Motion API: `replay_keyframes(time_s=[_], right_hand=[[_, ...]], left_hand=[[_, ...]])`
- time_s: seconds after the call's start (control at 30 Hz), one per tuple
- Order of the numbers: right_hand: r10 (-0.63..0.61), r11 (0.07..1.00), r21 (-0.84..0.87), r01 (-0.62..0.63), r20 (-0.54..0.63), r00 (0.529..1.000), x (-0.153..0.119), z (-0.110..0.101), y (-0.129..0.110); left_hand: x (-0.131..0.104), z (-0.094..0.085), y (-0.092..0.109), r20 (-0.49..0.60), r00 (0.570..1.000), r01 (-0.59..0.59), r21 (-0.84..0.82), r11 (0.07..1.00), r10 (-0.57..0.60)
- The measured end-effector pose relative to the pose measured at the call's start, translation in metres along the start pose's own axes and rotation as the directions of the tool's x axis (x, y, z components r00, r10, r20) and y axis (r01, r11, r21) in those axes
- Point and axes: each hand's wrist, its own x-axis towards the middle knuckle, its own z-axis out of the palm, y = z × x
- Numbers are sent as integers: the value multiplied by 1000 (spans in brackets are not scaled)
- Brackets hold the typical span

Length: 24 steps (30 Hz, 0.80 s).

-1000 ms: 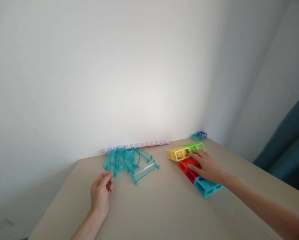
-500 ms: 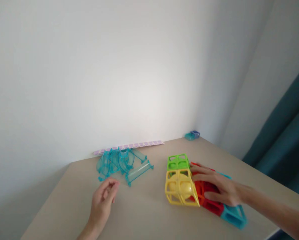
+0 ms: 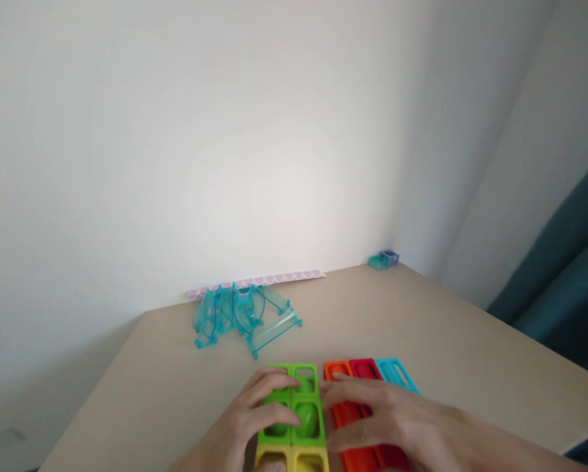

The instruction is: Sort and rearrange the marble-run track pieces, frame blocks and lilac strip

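Note:
Near the front of the table, green frame blocks (image 3: 307,419) adjoin yellow ones (image 3: 311,457), which the bottom edge cuts off. My left hand (image 3: 247,416) grips this group from the left, fingers bent over its top. To the right lies a group of orange (image 3: 337,369), red (image 3: 365,368) and light blue (image 3: 396,372) blocks. My right hand (image 3: 377,416) lies over the orange and red blocks, fingers bent, its fingertips at the narrow gap beside the green blocks.
Clear teal plastic pieces (image 3: 235,311) lie in a heap at the back left, before a patterned purple strip (image 3: 274,279) along the wall. Small teal (image 3: 377,262) and dark blue (image 3: 390,257) pieces sit in the back corner. A teal curtain (image 3: 559,255) hangs at right.
The green and yellow blocks have moved left and toward me, and my left hand has come onto them. The orange, red and blue group has shifted left and turned, with my right hand over it.

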Motion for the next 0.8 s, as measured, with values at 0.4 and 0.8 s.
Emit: replay_keyframes(time_s=[0.4, 0.8], right_hand=[[65, 987, -153, -53, 71, 995, 31, -6, 9], [-66, 978, -192, 83, 91, 994, 65, 13, 20]], left_hand=[[3, -8, 4, 107, 994, 26, 3, 1000, -26], [-2, -11, 8, 104, 990, 93, 70, 993, -100]])
